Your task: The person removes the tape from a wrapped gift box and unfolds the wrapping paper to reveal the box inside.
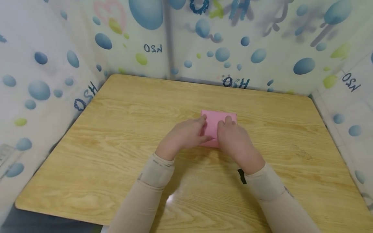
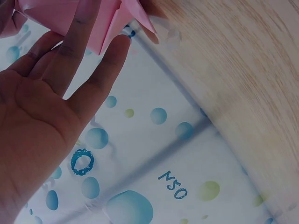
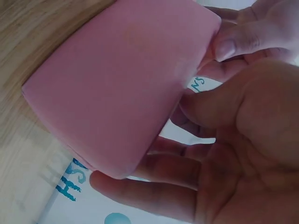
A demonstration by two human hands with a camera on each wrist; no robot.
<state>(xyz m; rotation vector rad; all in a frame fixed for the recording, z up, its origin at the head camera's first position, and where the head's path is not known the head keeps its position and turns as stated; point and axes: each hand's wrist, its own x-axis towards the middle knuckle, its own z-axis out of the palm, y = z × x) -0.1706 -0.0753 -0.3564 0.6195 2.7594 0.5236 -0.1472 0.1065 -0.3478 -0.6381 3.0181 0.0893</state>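
The left hand (image 1: 186,132) is set at the left side of the pink box (image 1: 212,124), with the thumb at the near edge and a finger farther back. The box's left part is held there by what seems a narrow grip, probably so that it is prevented from turning.

The pink box itself is found near the middle of the table (image 1: 102,155), between the two hands. In the left wrist view, a flap (image 2: 144,19) is seen standing out from its body. Whether the underside is touched by the wood cannot be told.

By the right hand (image 1: 234,142), the right part of the box is held, with fingers bent over it; in the right wrist view, thumb and fingers are seen close around the edge. It is judged that the sides are gripped so that the middle is left free.

Concerning the edges, the table's left edge is well apart from the left hand, and wide wood lies between. Behind the box, a shorter stretch is left before the patterned wall (image 1: 180,42). The near side is partly crossed by the two sleeves (image 1: 155,174), so less room is offered there. To the right, room is again given before the right edge.
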